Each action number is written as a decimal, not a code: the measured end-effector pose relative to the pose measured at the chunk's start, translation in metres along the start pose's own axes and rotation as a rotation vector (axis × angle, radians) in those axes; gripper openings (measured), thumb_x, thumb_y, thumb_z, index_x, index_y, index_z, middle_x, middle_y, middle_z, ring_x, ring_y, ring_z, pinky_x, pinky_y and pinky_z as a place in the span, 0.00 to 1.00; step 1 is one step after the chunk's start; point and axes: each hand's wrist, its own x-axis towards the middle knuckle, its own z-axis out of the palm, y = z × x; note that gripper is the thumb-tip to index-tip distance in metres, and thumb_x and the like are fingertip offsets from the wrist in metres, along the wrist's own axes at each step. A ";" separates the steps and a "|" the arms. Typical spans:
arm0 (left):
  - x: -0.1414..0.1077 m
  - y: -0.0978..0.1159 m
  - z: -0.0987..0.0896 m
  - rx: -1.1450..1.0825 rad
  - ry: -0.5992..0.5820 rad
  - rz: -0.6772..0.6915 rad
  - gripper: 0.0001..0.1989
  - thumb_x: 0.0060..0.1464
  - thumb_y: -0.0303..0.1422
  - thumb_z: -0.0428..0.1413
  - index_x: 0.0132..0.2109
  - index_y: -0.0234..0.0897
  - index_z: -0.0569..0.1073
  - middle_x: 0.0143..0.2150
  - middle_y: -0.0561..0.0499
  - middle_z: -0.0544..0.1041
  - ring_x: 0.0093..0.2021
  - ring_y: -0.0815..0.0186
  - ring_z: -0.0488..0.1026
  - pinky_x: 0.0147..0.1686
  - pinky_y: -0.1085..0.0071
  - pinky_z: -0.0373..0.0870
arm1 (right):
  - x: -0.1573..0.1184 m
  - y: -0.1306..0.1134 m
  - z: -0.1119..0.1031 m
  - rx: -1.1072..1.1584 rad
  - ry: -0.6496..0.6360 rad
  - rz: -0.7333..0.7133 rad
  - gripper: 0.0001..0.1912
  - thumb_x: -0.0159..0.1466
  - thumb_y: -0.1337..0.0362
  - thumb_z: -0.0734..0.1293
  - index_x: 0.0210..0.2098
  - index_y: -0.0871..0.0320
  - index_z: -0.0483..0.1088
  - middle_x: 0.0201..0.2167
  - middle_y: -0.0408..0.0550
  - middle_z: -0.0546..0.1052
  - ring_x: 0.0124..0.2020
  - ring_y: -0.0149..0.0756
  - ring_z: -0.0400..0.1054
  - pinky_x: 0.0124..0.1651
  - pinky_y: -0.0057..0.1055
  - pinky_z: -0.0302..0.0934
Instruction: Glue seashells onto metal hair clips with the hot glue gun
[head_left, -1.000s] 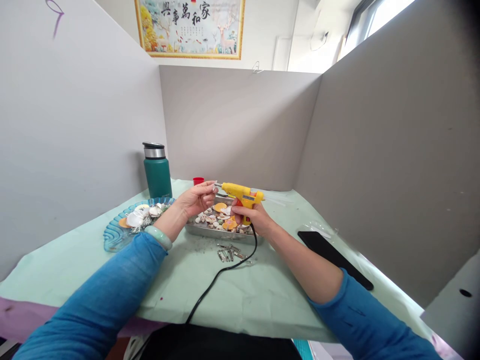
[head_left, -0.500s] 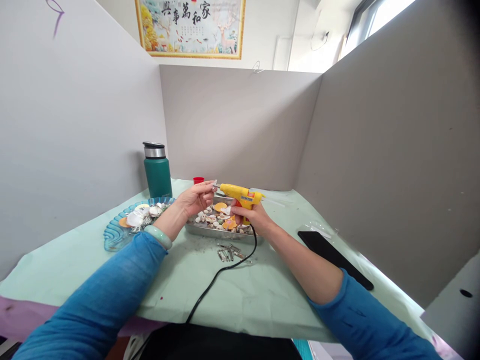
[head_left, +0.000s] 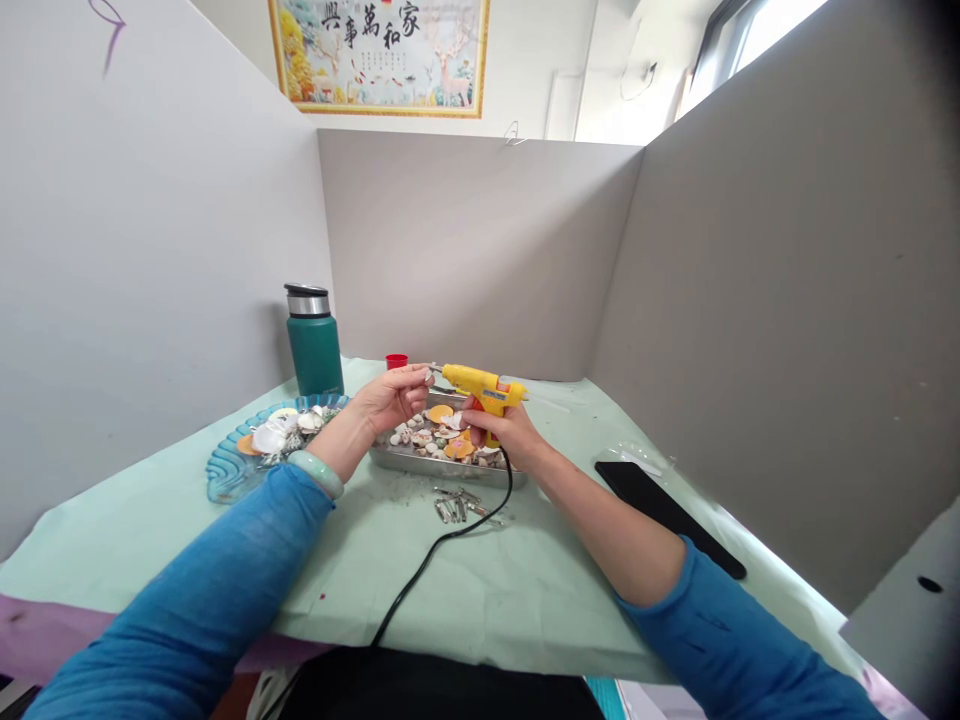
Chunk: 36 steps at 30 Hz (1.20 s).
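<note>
Glue gun [head_left: 492, 394] held in right fingers [head_left: 480, 421], barrel [head_left: 466, 379] near level at frame centre, nozzle [head_left: 437, 368] pointing left at pale piece [head_left: 430, 376] pinched by left fingers [head_left: 412, 377], contact unclear.

Green-covered table [head_left: 555, 600]: metal tray [head_left: 416, 464] at 12 o'clock, bottle [head_left: 315, 352] 11, blue dish [head_left: 225, 476] 10, black slab [head_left: 670, 518] 3, clips [head_left: 452, 510] centre, cord [head_left: 418, 569] 6.
</note>
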 end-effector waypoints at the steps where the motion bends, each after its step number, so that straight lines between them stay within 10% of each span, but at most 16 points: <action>1: 0.000 0.000 0.000 -0.004 0.005 0.003 0.03 0.46 0.20 0.57 0.31 0.29 0.71 0.24 0.53 0.69 0.16 0.80 0.55 0.15 0.81 0.57 | 0.000 0.000 0.000 -0.003 -0.008 0.003 0.11 0.52 0.60 0.70 0.32 0.58 0.68 0.22 0.41 0.73 0.17 0.26 0.65 0.20 0.24 0.57; 36: 0.001 0.001 -0.002 0.003 0.007 -0.032 0.02 0.46 0.21 0.57 0.28 0.29 0.71 0.24 0.52 0.69 0.16 0.80 0.55 0.15 0.81 0.57 | 0.000 -0.002 0.000 0.005 0.013 0.014 0.12 0.51 0.61 0.70 0.32 0.58 0.67 0.23 0.41 0.73 0.17 0.26 0.64 0.19 0.23 0.56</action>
